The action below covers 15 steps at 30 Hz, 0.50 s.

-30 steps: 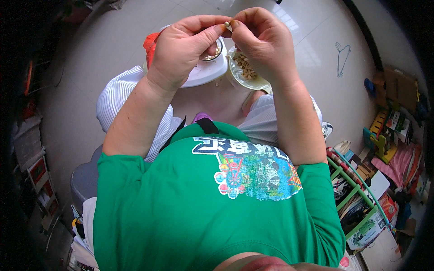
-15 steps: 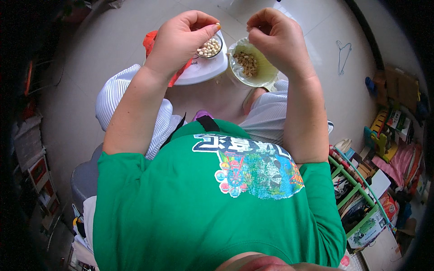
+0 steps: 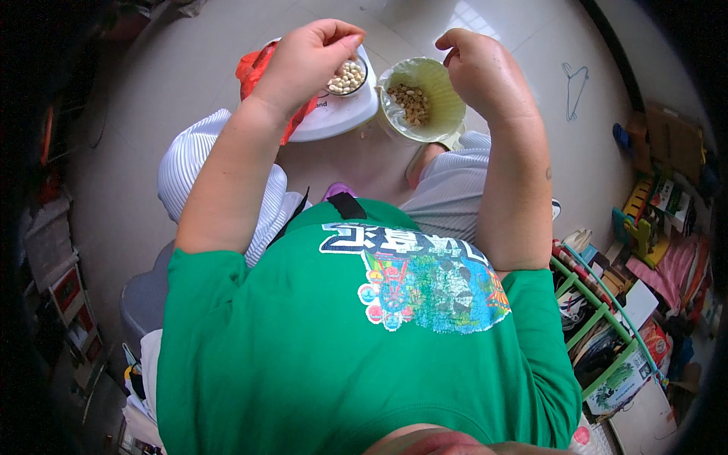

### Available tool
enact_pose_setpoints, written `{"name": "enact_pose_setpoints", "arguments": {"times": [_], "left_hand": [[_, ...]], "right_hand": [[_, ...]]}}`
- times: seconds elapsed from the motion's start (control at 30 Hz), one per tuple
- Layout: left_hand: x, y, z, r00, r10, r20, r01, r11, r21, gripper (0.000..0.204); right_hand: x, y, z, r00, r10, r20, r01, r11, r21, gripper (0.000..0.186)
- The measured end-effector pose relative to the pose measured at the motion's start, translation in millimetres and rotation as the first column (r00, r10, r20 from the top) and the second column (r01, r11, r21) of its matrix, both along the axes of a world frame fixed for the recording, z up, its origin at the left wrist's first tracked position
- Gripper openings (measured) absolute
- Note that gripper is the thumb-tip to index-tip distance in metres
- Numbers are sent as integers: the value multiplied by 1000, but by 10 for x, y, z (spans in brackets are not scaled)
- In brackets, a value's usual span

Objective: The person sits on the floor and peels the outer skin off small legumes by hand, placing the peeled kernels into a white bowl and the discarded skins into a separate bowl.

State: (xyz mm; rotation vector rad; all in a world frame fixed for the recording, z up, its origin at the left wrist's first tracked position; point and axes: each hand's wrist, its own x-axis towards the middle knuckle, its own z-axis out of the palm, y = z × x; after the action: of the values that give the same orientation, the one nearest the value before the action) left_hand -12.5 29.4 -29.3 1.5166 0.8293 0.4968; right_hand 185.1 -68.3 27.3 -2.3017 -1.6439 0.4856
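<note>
My left hand (image 3: 312,59) is closed in a pinch above a clear bowl (image 3: 365,79) of pale, rounded kernels (image 3: 347,78). Whatever its fingertips hold is too small or hidden to make out. Over the right rim of a pale green bin (image 3: 447,102) hangs my right hand (image 3: 489,74), its fingers curled in and partly hidden behind the hand. I cannot make out anything between them. The bin has a clear plastic liner and holds brownish shell-like scraps (image 3: 411,105). Beneath my left wrist lies a red plastic bag (image 3: 254,70), beside the bowl.
The bowl and bag rest on a white stool-like surface (image 3: 334,121) between my knees. A blue wire hanger (image 3: 576,91) lies on the tiled floor (image 3: 523,30). To the right stands a green rack (image 3: 607,341) crammed with household items, with cardboard boxes (image 3: 675,144) farther off.
My right hand has moved right and slightly nearer, away from my left hand. My left hand has shifted slightly left; the tiny pale piece at its fingertips no longer shows clearly.
</note>
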Motion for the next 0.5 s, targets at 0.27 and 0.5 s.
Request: {"name": "enact_pose_setpoints", "arguments": {"times": [0.27, 0.5], "left_hand": [[4, 27, 127, 741, 433, 514, 211, 577, -789, 37], [42, -87, 290, 754, 471, 458, 89, 618, -782, 45]], "right_hand": [[-276, 66, -25, 879, 296, -373, -130, 903, 410, 25], [-587, 157, -257, 886, 430, -173, -254, 762, 596, 20]]}}
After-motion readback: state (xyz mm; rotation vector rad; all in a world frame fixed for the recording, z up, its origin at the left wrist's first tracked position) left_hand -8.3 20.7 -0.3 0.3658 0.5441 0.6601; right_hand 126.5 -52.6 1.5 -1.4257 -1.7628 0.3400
